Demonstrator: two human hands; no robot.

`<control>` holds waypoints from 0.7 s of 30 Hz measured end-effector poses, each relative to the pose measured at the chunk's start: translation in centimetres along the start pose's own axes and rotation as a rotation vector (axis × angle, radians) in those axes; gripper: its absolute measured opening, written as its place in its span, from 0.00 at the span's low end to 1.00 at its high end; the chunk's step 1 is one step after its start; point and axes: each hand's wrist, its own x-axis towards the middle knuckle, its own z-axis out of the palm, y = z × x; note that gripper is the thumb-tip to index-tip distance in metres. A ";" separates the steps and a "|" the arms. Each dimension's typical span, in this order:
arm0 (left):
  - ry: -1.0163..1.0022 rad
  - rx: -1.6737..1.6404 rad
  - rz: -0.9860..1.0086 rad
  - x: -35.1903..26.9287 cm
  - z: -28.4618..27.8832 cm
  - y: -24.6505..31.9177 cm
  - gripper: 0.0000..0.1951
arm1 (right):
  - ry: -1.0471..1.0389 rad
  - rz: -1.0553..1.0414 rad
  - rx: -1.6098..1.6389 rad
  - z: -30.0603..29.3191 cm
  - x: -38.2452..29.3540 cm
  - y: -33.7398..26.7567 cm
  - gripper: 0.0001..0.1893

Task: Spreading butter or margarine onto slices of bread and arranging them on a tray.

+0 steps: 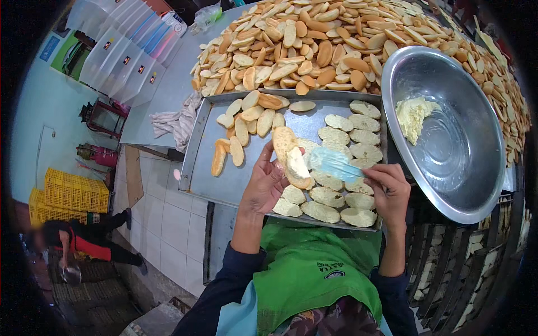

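Between the fingers of my left hand [266, 180] is an oval bread slice [284, 140], tilted up, with a thick lump of pale cream [297, 164] on its lower part. My right hand [388, 189] grips the end of a light-blue spatula [334, 164], its blade smeared and just right of the slice. Both hands are over a metal baking tray [195, 147]. Rows of cream-coated slices [321, 212] cover the tray's right side, partly hidden by my hands and the spatula. Plain slices [241, 130] lie loosely at its upper left.
A big pile of bread slices [290, 50] rises behind the tray. On the right, a steel basin [458, 168] holds a mound of cream [414, 117]. A crumpled cloth [178, 119] and plastic bins [122, 63] sit left. Another person [84, 241] is at lower left, near yellow crates [75, 191].
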 end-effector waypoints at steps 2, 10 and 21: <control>0.009 0.125 0.085 0.1 0.1 0.2 0.32 | 0.050 0.136 0.168 0.0 -0.1 -0.5 0.13; 0.053 0.043 0.093 0.4 -1.0 0.3 0.33 | -0.104 0.112 0.123 0.0 -1.4 0.6 0.13; -0.107 0.190 -0.249 -0.4 -0.1 -1.9 0.34 | 0.164 0.043 0.010 2.6 -1.0 -0.7 0.13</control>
